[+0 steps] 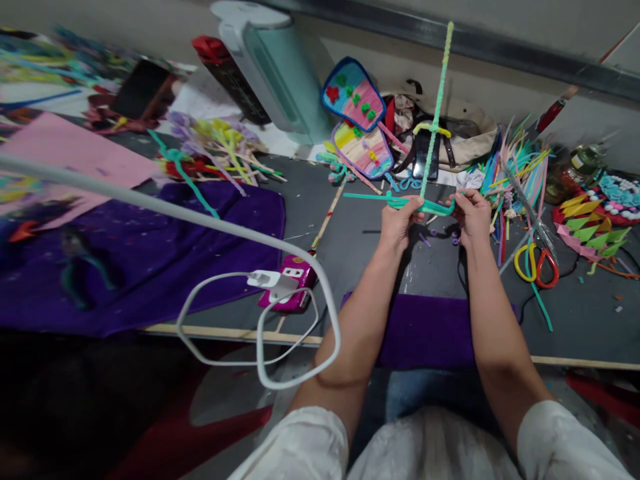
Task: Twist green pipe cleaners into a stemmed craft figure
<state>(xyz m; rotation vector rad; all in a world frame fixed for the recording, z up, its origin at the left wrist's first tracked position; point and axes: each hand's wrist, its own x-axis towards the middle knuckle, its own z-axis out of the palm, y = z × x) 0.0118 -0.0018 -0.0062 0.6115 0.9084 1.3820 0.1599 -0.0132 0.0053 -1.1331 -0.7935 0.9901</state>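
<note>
Between my two hands is a green pipe cleaner piece [435,208], bent and twisted along its length. My left hand [401,218] pinches it near the middle, close to where a tall light-green stem [438,100] rises upright; a short yellow crosspiece [419,127] is wound around that stem. A loose teal end sticks out to the left of my left hand. My right hand [471,212] pinches the right end, fingers closed on it. Small purple bits [433,233] lie on the dark table [415,267] under my hands. My fingertips partly hide the joint.
Red-and-yellow scissors [536,265] and a bundle of pipe cleaners [525,167] lie on the right. A white cable [260,238] arches over a pink power socket [295,283] on the left. Behind stand a teal jug [285,73] and decorated fans [355,97]. Pliers [83,263] rest on purple cloth [225,267].
</note>
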